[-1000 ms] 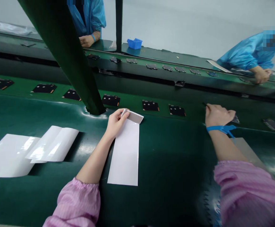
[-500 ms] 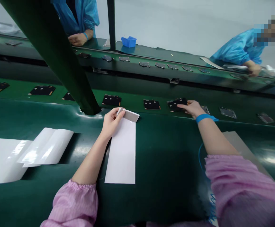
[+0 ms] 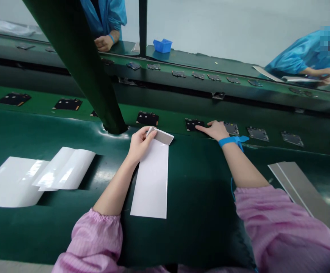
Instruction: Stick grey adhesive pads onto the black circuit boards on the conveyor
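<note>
My left hand (image 3: 141, 143) pinches the top of a long white sheet (image 3: 152, 182) on the green bench. The sheet's upper end is folded over, with a grey face showing. Over the green belt, my right hand (image 3: 216, 131) has its thumb and forefinger apart, the thumb tip at the right edge of a flat black circuit board (image 3: 192, 124). Just behind that hand lies a grey-faced board (image 3: 231, 128), partly covered by it. Another black board (image 3: 147, 118) rests on the belt above my left hand.
Glossy white sheets (image 3: 65, 168) lie at left, grey strips (image 3: 298, 185) at right. A thick green post (image 3: 96, 79) rises left of my hands. Across the line, two people in blue sleeves work near a blue bin (image 3: 162, 46) and a row of boards (image 3: 198, 75).
My right hand has let go of the black board it held and moved left to the neighbouring one. A grey-faced board now lies where the held one was. The view has shifted slightly.
</note>
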The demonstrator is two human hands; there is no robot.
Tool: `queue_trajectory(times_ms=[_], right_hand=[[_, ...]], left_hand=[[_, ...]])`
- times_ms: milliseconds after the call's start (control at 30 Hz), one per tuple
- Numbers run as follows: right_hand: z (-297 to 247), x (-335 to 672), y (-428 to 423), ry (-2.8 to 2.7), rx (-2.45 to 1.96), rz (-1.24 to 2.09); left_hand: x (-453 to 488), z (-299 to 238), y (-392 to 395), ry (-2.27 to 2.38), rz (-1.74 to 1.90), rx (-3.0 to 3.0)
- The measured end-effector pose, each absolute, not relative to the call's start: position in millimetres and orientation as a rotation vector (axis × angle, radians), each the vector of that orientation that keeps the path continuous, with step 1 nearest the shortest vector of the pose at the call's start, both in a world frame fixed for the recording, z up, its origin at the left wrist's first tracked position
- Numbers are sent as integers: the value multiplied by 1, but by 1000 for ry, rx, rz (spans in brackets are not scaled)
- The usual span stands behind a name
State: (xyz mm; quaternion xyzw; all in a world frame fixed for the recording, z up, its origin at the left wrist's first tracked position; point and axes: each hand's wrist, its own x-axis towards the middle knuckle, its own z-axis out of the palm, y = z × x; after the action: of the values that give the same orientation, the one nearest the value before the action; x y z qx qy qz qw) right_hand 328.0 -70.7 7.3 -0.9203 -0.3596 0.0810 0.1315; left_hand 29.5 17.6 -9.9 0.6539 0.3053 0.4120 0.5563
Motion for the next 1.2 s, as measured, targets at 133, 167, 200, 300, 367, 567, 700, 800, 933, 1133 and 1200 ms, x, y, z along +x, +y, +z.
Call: queue_trajectory(times_ms=[133, 167, 200, 300, 367, 567, 700, 800, 933, 1133, 1200], right_hand=[[11, 324, -53, -842, -2476, 527], [14, 323, -51, -803, -2392, 513], [18, 322, -51, -771, -2319, 454], [30, 317, -55, -808, -2221, 53], [36, 310, -58, -908, -2260, -224], [36, 260, -54, -1377, -2183, 307], [39, 212, -39, -1549, -1700, 350], [42, 189, -27, -1622, -1584, 455], [37, 182, -18, -1647, -1540, 581], [37, 206, -8, -1525, -1574, 466], [38, 227, 5, -1532, -1662, 442]], left_hand=[[31, -12, 18, 706, 990, 1539], [31, -12, 18, 701, 988, 1532], [31, -12, 18, 693, 986, 1522], [32, -12, 17, 666, 981, 1490], [31, -10, 17, 649, 972, 1464], [30, -9, 15, 675, 945, 1391], [29, -9, 13, 661, 921, 1420], [30, -8, 13, 640, 896, 1457], [30, -9, 13, 675, 867, 1467], [30, -11, 9, 712, 891, 1441], [29, -12, 12, 696, 897, 1453]])
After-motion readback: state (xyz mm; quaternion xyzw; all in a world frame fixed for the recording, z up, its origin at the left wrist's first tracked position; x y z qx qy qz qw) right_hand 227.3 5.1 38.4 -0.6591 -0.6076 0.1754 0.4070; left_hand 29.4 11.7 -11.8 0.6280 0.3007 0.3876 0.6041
